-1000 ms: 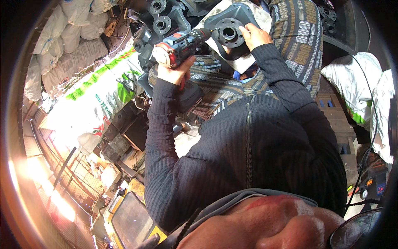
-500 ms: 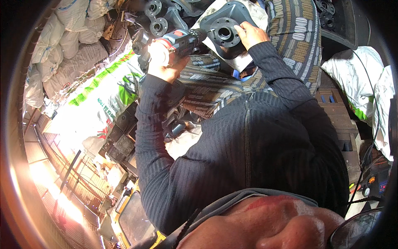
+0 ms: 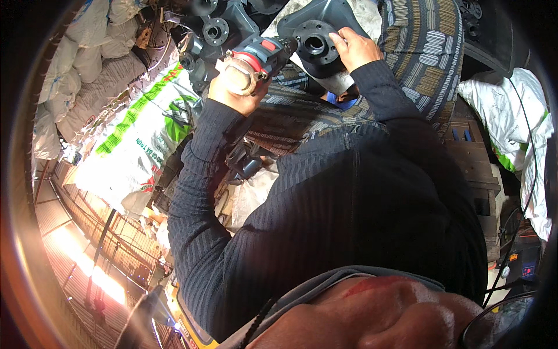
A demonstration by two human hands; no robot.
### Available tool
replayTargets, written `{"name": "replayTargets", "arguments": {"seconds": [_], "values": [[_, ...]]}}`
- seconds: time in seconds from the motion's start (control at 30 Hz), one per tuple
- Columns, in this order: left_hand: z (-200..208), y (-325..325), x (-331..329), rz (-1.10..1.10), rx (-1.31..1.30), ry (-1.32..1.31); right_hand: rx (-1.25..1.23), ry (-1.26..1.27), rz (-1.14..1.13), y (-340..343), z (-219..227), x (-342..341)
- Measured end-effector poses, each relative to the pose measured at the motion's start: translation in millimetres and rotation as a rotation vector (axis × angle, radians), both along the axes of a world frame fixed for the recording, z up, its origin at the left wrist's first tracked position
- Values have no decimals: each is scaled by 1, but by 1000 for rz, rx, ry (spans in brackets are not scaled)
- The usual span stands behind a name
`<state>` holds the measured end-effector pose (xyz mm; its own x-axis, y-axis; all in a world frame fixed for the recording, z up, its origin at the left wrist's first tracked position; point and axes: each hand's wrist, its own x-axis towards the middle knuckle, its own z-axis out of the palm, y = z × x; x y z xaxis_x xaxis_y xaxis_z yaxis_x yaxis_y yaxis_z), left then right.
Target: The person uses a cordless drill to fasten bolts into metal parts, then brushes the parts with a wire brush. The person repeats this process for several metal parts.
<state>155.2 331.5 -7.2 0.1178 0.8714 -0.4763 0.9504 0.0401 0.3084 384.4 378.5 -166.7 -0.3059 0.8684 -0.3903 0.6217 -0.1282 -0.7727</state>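
Note:
My left hand is wrapped around the handle of a red, blue and grey cordless drill. The drill points rightward, and its dark chuck end meets the left edge of a black flanged part. That part has a round flange with a central hole and several bolt holes, set on a wider angular body. My right hand grips the flange's right edge, thumb and fingers closed on it. The part lies over a white cloth or sack by my patterned trousers. The drill's tip cannot be made out.
More black flanged parts are piled beyond the drill. White and green sacks lie at left, with pale bags stacked behind. A dark bin with parts, a wooden pallet and white bags are at right.
The drill has turned slightly, its back end nearer me, and its chuck is closer to the flange. My left elbow has swung outward. My right hand keeps its grip; the whole view has shifted a little.

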Motion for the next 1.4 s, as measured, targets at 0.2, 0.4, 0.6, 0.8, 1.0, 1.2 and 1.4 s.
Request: {"name": "replayTargets", "arguments": {"seconds": [0.2,0.4,0.6,0.8,1.0,1.2,1.4], "values": [[-4,-3,2,43,-74,105,5,-20,29,2,0,3],[9,-14,17,327,39,-129,42,-63,49,5,-6,4],[41,-56,27,330,87,-112,288,122,-92,-1,-1,10],[66,-84,55,233,201,-420,-917,1031,-136,0,43,48],[56,-95,76,230,209,-433,-1086,1161,-252,-11,67,43],[57,-87,79,153,205,-321,-1226,1179,-291,-16,75,34],[60,-82,80,235,97,-338,-1268,1078,-369,-16,76,29]]}}
